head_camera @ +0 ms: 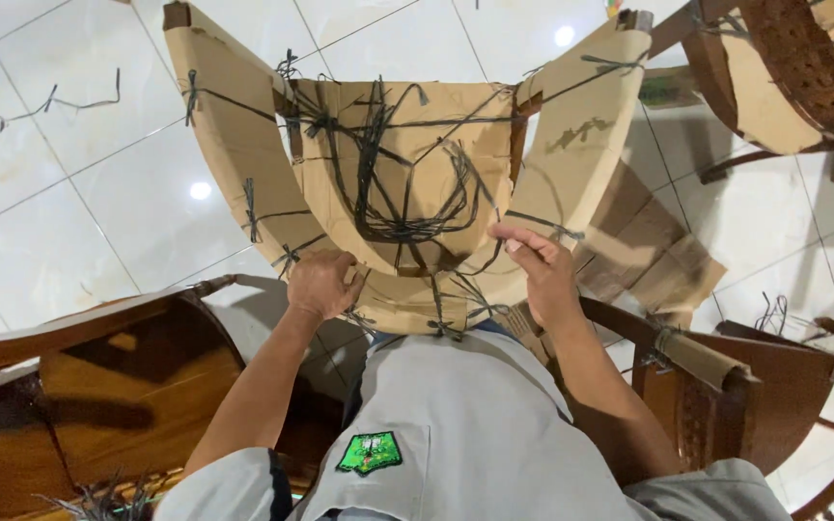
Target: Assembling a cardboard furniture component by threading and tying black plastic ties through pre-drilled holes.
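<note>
While the left hand (pixel 322 283) clamps the cardboard-wrapped chair (pixel 407 174) steady against the body, the right hand (pixel 544 270) pinches its black strapping (pixel 393 227).

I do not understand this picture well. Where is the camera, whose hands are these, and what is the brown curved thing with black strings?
The camera sits on a person's head and looks down, so you see their own grey shirt and two bare arms. The left hand and the right hand both rest on the near edge of a curved piece wrapped in cardboard, probably furniture. Black straps are tied around the cardboard. Whether the fingers grip a strap or only press the cardboard cannot be told. Below lies a white tiled floor with loose strap pieces. Dark wooden furniture stands at the left, and more at the right.
</note>
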